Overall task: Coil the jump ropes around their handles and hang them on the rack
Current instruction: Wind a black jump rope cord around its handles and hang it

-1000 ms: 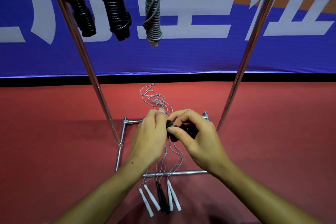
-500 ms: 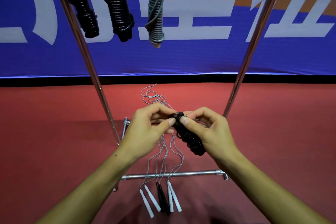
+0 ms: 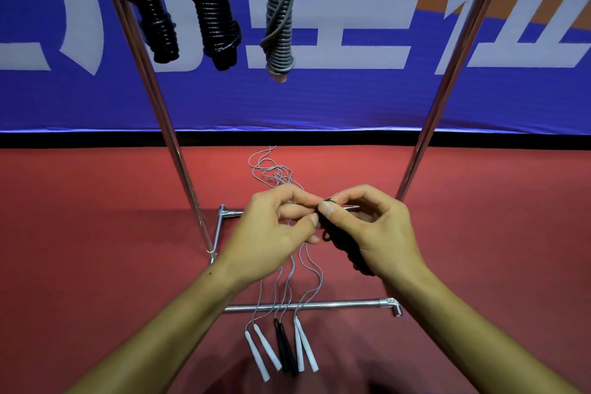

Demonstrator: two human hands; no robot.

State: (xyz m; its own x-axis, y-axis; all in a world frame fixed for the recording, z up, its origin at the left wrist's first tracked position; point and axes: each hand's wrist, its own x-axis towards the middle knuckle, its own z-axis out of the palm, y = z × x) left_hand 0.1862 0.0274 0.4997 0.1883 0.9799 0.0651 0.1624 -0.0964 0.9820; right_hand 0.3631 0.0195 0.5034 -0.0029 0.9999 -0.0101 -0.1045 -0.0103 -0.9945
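Black coiled rope bundle (image 3: 348, 246) sits in the right hand (image 3: 374, 233), long axis slanting from its top loop, up between both hands, down toward the right wrist. Right thumb and fingers grip its upper end; left hand (image 3: 275, 233) pinches at that same loop, fingers curled. Rack (image 3: 447, 80) stands ahead and above with three bundles hung, so right hand looks nearer to lift.

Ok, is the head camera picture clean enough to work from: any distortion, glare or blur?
Head view: wide-angle bending bows the rack poles outward; bright glare streaks on the base bar; both hands, left and right, and the black coiled rope are sharp; a dark shadow covers the floor at the bottom edge.
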